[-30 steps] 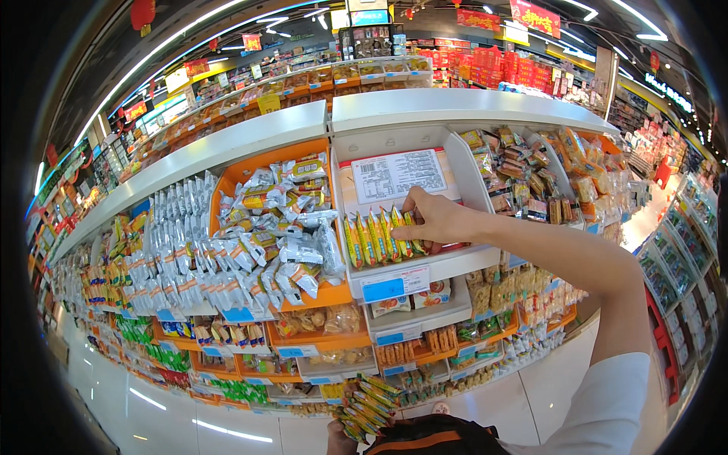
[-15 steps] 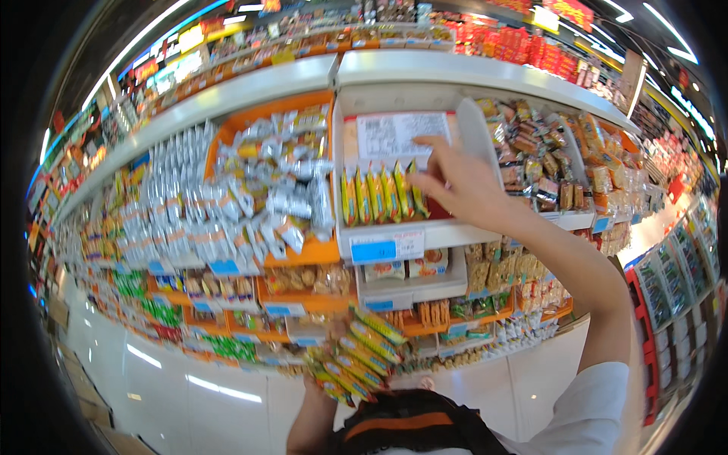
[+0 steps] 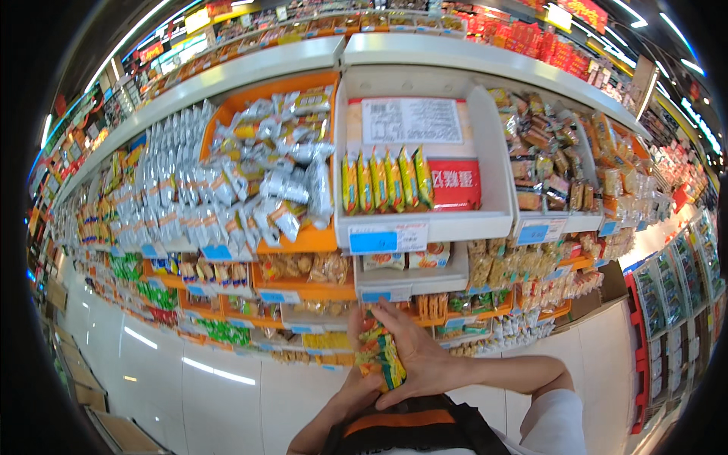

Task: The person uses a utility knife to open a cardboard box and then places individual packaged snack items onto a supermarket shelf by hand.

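Note:
Both hands are together low in front of my body, closed around a bunch of yellow-green snack packets (image 3: 383, 356). My left hand (image 3: 356, 388) grips it from the left and below, its fingers partly hidden. My right hand (image 3: 421, 353) wraps the right side, thumb at the near end. Above them, a white bin (image 3: 491, 163) on the shelf holds a short upright row of matching packets (image 3: 388, 182) on its left side. Right of that row lies a red printed panel (image 3: 455, 184), and a white printed sheet (image 3: 409, 121) is behind.
Silver-wrapped snacks (image 3: 288, 182) heap in an orange bin to the left. Mixed small packets (image 3: 542, 152) fill a bin to the right. Lower shelf tiers hold more bagged snacks (image 3: 303, 273). A red-edged rack (image 3: 641, 341) stands far right on the pale tiled floor (image 3: 220, 409).
My right hand has come down from the row in the bin to join my left hand at the held packets. The held packets have turned more upright. The row in the bin looks much the same.

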A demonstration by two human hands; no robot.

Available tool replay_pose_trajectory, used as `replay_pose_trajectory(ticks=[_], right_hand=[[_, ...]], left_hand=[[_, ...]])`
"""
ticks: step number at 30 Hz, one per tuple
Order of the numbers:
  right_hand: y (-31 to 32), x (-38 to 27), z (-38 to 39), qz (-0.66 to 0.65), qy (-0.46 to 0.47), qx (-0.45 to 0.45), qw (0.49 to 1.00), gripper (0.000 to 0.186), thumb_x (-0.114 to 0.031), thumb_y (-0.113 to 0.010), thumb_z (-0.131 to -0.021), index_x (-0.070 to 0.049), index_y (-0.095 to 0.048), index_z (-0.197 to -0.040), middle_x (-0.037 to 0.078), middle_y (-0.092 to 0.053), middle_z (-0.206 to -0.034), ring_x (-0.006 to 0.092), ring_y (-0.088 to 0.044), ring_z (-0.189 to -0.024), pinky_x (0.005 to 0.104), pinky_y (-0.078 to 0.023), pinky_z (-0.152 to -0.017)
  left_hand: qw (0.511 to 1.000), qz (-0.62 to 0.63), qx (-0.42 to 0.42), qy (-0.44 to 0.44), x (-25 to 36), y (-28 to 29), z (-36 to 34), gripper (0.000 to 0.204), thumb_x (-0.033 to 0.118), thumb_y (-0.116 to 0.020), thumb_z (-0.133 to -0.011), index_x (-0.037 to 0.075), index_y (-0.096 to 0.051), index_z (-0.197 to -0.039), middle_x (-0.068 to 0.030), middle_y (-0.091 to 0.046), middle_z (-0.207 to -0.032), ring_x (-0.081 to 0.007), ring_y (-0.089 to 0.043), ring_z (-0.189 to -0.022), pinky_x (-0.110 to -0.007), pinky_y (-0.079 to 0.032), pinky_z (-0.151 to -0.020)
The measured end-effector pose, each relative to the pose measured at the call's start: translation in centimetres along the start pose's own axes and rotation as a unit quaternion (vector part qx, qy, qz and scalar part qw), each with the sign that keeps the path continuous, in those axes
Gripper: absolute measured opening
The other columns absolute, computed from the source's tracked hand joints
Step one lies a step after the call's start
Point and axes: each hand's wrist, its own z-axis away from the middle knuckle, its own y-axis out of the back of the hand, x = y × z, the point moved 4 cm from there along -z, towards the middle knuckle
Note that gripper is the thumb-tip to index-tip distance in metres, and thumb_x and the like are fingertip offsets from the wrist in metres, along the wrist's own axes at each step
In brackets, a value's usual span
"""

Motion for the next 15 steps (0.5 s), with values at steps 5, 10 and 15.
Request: replay_pose_trajectory(ticks=[5, 10, 15], right_hand=[[2.1, -1.2, 0.4, -0.053, -0.018, 0.004, 0.998, 0.107, -0.041, -0.082, -0.066, -0.010, -0.015, -0.144, 0.029, -0.033, -0.130, 0.0449, -0.035, -0.123, 0.0481, -0.032, -0.104], [10.4, -5.5, 0.8, -0.158, 0.072, 0.176, 0.969, 0.090, -0.033, -0.082, -0.065, -0.008, -0.030, -0.134, 0.018, -0.044, -0.118, 0.0317, -0.047, -0.112, 0.0436, -0.039, -0.097], [22.6, -4.4, -6.4, 0.161, 0.015, 0.330, 0.930, 0.087, -0.049, -0.076, -0.065, -0.005, -0.036, -0.129, 0.024, -0.049, -0.119, 0.0329, -0.052, -0.113, 0.0394, -0.043, -0.095]], left_hand=[[0.982, -0.110, -0.150, 0.043, 1.9, 0.8, 0.8, 0.122, 0.043, -0.077, -0.076, 0.019, 0.019, -0.148, -0.0106, -0.003, -0.156, -0.0308, -0.019, -0.141, -0.045, -0.027, -0.111], [0.799, -0.488, -0.279, -0.213, 10.2, -6.2, -2.2, 0.082, 0.029, -0.070, -0.083, 0.009, -0.024, -0.148, -0.0197, -0.013, -0.155, -0.0342, -0.022, -0.141, -0.046, -0.026, -0.111], [0.521, -0.707, -0.175, -0.444, 14.7, -12.9, -12.1, 0.030, 0.013, -0.055, -0.089, -0.004, -0.055, -0.114, -0.0216, -0.054, -0.123, -0.0384, -0.047, -0.121, -0.047, -0.035, -0.105]])
